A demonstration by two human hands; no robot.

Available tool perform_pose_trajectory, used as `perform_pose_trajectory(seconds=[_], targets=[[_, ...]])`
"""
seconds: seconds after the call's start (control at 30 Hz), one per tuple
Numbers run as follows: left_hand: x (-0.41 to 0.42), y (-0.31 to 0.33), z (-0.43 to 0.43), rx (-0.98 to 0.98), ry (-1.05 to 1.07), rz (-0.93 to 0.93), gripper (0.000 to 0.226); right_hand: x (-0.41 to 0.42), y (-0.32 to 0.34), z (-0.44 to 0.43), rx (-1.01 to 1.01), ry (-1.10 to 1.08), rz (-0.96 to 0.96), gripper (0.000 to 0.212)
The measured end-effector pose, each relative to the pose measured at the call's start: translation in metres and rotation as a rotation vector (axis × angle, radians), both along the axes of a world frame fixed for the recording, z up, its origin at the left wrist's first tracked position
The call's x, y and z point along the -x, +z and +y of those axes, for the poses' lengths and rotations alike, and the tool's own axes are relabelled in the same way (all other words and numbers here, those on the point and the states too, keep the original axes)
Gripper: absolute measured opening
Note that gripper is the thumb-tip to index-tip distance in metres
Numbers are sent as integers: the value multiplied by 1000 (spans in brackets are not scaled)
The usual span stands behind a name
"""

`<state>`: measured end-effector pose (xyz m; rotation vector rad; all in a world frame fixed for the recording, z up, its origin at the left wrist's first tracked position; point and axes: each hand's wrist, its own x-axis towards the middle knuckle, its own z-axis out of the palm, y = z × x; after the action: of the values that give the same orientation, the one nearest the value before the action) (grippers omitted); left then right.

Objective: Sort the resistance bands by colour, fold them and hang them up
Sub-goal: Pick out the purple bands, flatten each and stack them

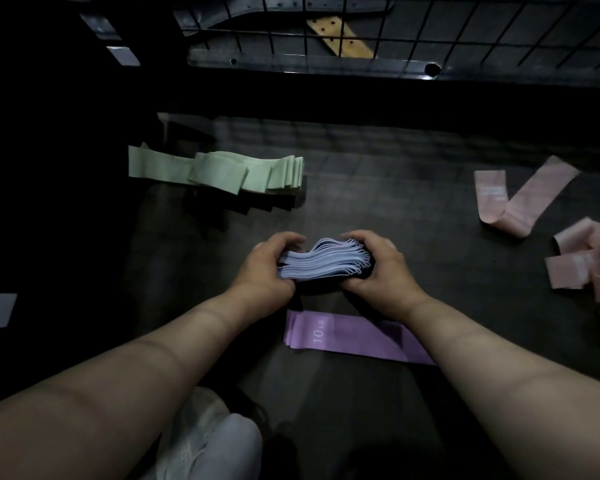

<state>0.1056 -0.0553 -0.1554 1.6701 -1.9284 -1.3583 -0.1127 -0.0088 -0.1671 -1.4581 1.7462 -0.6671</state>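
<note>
— White cloth (pixel 219 441) nearest; then?
— Purple band (pixel 347 337), flat, lying left-right.
— The hands?
— Left hand (pixel 267 268) and right hand (pixel 381 268) each grip an end of the blue band stack (pixel 321 263), also left-right, edges up.
— Beyond?
— Green bands (pixel 219 173) left, pink bands (pixel 520 199) right, on dark surface (pixel 378 188); wire grid (pixel 430 26) behind.

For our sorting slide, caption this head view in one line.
Left hand and right hand grip the blue bands; green bands, purple band, pink bands lie nearby.
</note>
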Motion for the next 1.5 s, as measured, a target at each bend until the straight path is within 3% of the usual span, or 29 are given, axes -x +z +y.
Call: perform_pose_trajectory(seconds=[0.2,0.3,0.37,0.5,0.63,0.7,0.8,0.87,0.97,1.03,1.13,1.2,1.27,1.37,1.5], targets=[[5,6,0,206,-270,-236,67,-9,-4,3,-44,116,129,64],[3,5,-3,202,-232,-210,63,-5,-2,3,-81,124,105,65],[-2,4,-6,176,-157,-162,60,-3,1,2,-98,105,-8,66],[-12,6,-8,146,-116,-117,72,1,3,1,-143,124,-132,65],[-19,2,-1,403,-317,-151,54,4,4,-4,-237,175,-100,77],[-25,-1,-3,408,-391,-161,46,6,7,-7,-261,211,-82,77],[-30,-1,-6,338,-389,-139,37,10,21,-12,-277,251,-138,58],[-31,6,-6,202,-273,-55,31,12,38,-17,-349,196,-272,45],[-31,23,-9,-139,74,218,31,7,59,-27,-467,64,-432,36],[-34,28,-13,-248,290,366,34,-7,63,-35,-511,-6,-446,31],[-43,33,-21,-318,628,427,47,-40,64,-46,-552,-47,-441,19],[-55,37,-29,-313,773,393,49,-60,64,-54,-587,-50,-489,16],[-66,36,-34,-255,781,306,55,-78,64,-62,-611,-58,-480,19],[-77,28,-33,-191,648,152,56,-95,54,-67,-646,-103,-451,31],[-84,13,-30,-2,402,-225,43,-108,41,-69,-655,-145,-215,58]])
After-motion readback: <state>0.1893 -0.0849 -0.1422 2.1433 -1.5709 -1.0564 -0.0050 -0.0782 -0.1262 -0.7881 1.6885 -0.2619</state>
